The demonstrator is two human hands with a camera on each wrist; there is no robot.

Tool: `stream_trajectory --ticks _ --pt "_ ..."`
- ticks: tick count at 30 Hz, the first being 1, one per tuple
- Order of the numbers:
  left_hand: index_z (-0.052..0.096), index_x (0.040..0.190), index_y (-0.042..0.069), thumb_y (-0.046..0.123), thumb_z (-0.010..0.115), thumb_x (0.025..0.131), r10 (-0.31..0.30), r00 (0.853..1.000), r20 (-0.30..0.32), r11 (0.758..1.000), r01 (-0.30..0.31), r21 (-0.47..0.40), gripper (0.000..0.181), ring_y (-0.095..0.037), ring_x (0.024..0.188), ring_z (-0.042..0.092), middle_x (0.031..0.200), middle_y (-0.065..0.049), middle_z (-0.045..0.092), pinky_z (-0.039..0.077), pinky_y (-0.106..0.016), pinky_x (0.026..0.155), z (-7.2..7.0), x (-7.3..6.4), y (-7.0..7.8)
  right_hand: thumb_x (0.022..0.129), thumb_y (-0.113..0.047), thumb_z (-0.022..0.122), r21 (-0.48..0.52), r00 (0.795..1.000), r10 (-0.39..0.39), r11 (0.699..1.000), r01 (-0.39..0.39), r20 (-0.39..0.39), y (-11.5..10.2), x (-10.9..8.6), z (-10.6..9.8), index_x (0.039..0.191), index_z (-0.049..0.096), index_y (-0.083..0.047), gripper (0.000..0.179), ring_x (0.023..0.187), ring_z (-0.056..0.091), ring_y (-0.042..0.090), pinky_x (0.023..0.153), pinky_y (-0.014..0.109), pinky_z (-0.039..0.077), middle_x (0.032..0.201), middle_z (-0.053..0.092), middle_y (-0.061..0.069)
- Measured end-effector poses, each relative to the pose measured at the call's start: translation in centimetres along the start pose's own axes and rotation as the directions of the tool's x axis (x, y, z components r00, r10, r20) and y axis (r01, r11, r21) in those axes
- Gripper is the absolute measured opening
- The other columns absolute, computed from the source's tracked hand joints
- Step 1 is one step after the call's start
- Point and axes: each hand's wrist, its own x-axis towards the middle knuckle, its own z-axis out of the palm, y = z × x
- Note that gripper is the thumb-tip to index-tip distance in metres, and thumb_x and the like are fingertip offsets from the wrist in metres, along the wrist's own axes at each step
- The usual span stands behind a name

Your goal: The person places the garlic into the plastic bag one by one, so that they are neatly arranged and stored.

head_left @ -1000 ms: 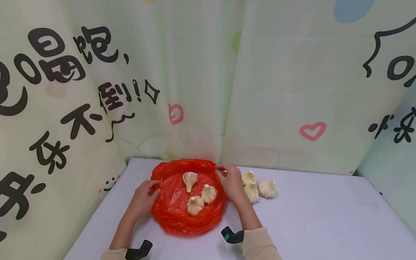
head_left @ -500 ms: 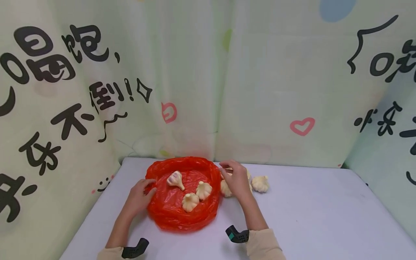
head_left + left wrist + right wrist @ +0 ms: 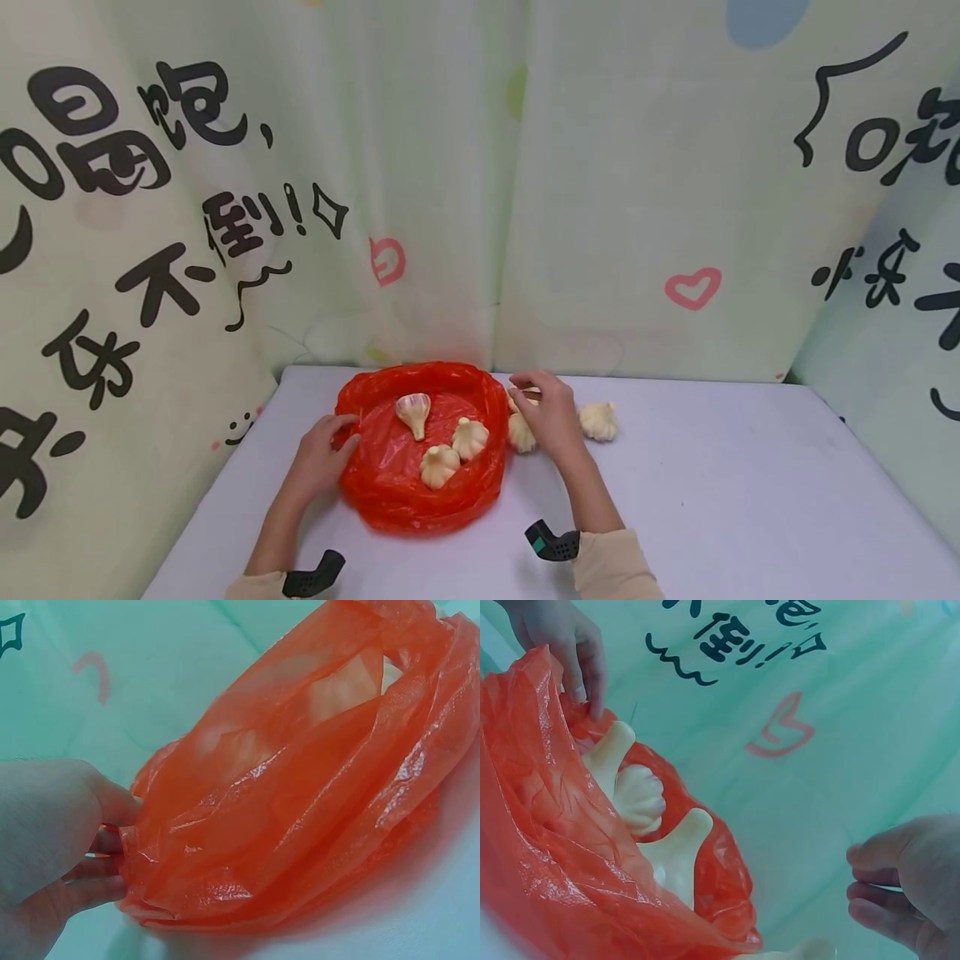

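Note:
A red plastic bag (image 3: 375,500) stands with its mouth folded wide. Inside sit a purple-tinged garlic bulb (image 3: 414,408), a pale garlic bulb (image 3: 470,437) and another garlic bulb (image 3: 439,465) beside it. My left hand (image 3: 318,454) holds the bag's left rim between thumb and fingers; some fingertips are hidden by the red film in the left wrist view. Right of the bag, my right hand (image 3: 551,412) hovers with loosely bent fingers and holds nothing. Partly behind it lie garlic bulbs (image 3: 521,433), and a separate garlic bulb (image 3: 598,422) lies to its right.
Both the bag and the loose bulbs lie on a white table (image 3: 712,483), toward its back edge. A curtain (image 3: 600,208) printed with black characters and pink hearts hangs behind and along both sides.
My right hand has come off the bag's right rim and moved right, over the loose bulbs. The purple-tinged bulb has rolled about inside the bag. My left hand stays at the left rim.

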Motion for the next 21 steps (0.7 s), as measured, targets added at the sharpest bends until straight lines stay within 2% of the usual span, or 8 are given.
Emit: stream_trajectory --ticks 8,14,21 --pt "0.053 0.133 0.009 0.017 0.062 0.093 -0.011 1.000 0.000 1.000 0.011 -0.017 0.042 -0.032 0.116 0.054 0.128 -0.015 0.053 0.057 -0.045 0.088 -0.2 0.0 -0.2 0.088 -0.009 0.069 0.042 0.999 -0.047 0.998 0.047 -0.008 -0.6 -0.5 0.8 0.107 0.071 -0.009 0.019 0.096 0.068 0.020 0.083 0.037 0.059 0.104 0.069 0.006" --pt "0.052 0.134 0.009 0.018 0.062 0.093 -0.028 1.000 0.004 1.000 0.028 -0.010 0.043 -0.032 0.117 0.053 0.129 -0.015 0.053 0.057 -0.045 0.088 0.0 0.0 -0.4 0.086 -0.007 0.070 0.082 0.996 -0.082 0.993 0.080 0.024 -1.2 -0.8 2.0 0.107 0.071 -0.009 0.020 0.096 0.068 0.021 0.082 0.038 0.059 0.104 0.069 0.007" --pt "0.052 0.134 0.009 0.018 0.061 0.094 -0.025 1.000 0.000 1.000 0.025 -0.011 0.043 -0.033 0.118 0.053 0.130 -0.016 0.052 0.057 -0.045 0.089 -0.2 0.2 -0.2 0.086 -0.008 0.071 0.028 0.982 -0.164 0.986 0.162 0.097 -2.2 -0.4 3.4 0.108 0.071 -0.011 0.022 0.097 0.066 0.020 0.081 0.035 0.060 0.106 0.070 0.006"
